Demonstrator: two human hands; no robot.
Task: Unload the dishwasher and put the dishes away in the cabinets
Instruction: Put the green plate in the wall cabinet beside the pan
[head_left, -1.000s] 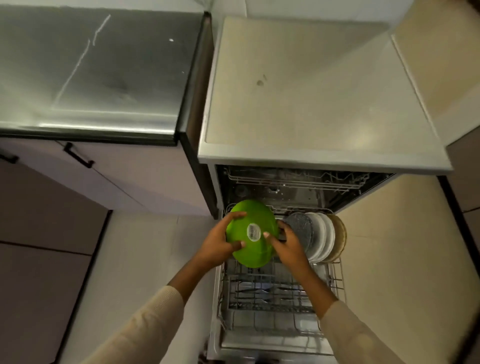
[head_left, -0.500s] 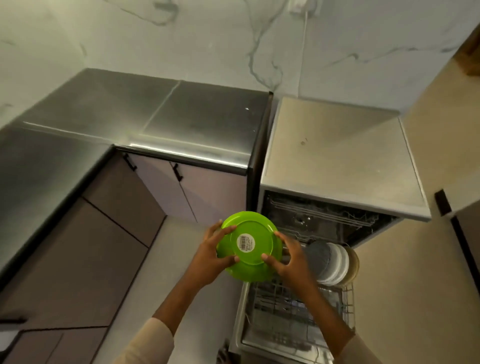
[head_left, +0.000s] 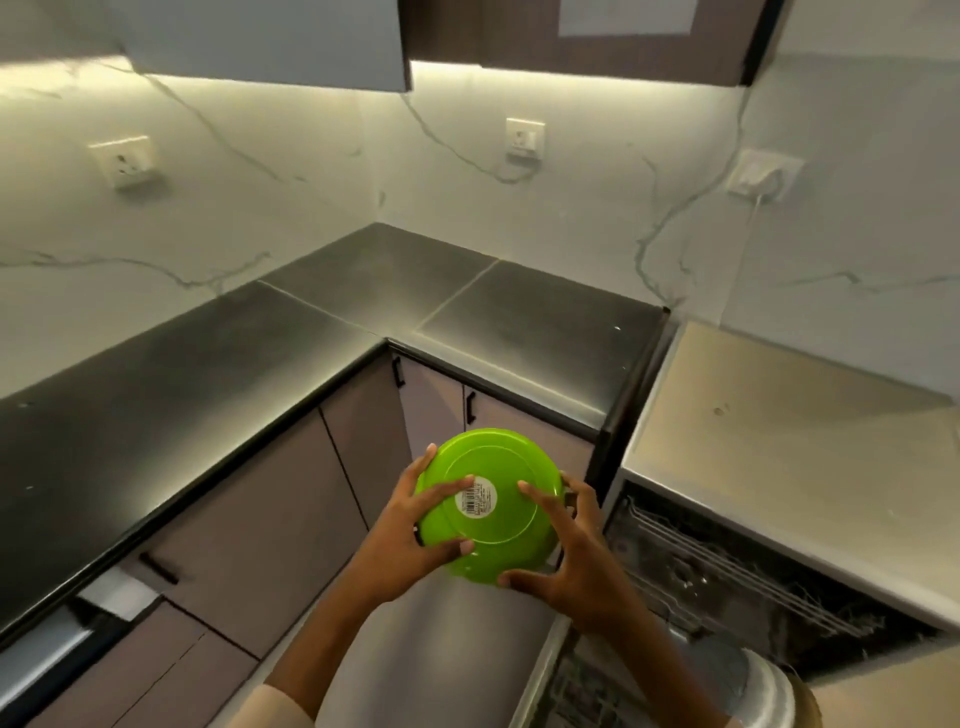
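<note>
Grip: left hand (head_left: 410, 540) and right hand (head_left: 576, 564) clasp the green plate (head_left: 511, 540) by its rim, underside up, clear of the dishwasher (head_left: 727, 571) at 4 o'clock, so carrying seems in hand, and next likely needs one hand freed to open the cabinet (head_left: 467, 31) at 12 o'clock.

Both forearms rise from the lower edge of the frame toward its centre. Left hand (head_left: 400, 540): fingers spread and curled against the left side of a green plate (head_left: 496, 460). Right hand (head_left: 576, 566): fingers splayed and bent, gripping the right rim. Beige sleeve (head_left: 270, 709) on the left arm, bottom edge.
</note>
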